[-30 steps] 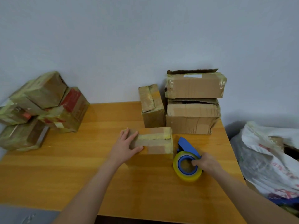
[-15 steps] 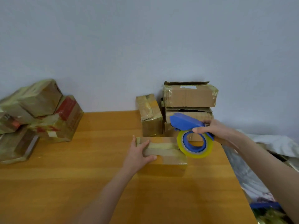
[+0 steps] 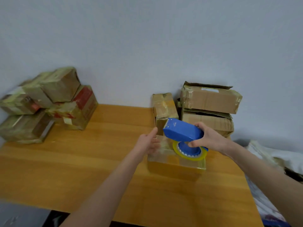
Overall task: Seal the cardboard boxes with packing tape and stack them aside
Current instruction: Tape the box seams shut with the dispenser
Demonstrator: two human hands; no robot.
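Sealing was in hand: the right hand [image 3: 211, 138] gripped the tape dispenser [image 3: 183, 131] over the cardboard box [image 3: 175, 166] near the table's [image 3: 82, 161] right edge, the blurred left hand [image 3: 147, 144] apparently slack-fingered beside it; tape wanted drawing down next.

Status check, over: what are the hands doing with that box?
Right hand grips tape dispenser over box. Left hand open at box's left end. No obstruction seen.
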